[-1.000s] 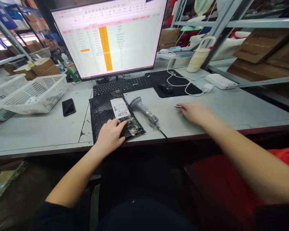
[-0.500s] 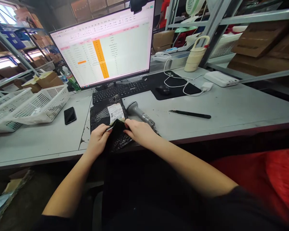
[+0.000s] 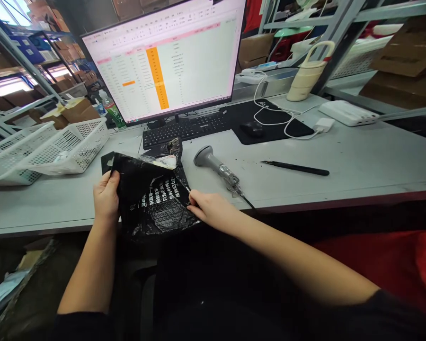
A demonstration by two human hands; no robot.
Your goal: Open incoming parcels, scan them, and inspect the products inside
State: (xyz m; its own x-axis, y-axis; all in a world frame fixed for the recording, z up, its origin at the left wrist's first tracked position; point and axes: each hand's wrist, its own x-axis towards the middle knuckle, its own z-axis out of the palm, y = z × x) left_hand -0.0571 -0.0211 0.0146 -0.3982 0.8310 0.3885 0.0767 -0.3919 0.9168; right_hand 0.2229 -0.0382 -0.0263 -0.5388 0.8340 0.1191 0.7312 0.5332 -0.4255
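Observation:
A black plastic mailer bag with white printed text is lifted at the near edge of the grey desk. My left hand grips its left edge, fingers closed on the plastic. My right hand pinches its lower right corner. The bag's far end folds over, showing a bit of white label. A grey handheld barcode scanner lies on the desk just right of the bag. Farther right rests a black pen-like tool.
A monitor with a spreadsheet stands behind a black keyboard. A mouse sits on a black mat with a white cable. White mesh baskets stand at left. Metal shelving with boxes rises at right.
My right hand left the pen-like tool on the desk and came to the bag. Both hands lifted the bag and turned it over, so its printed side now faces me.

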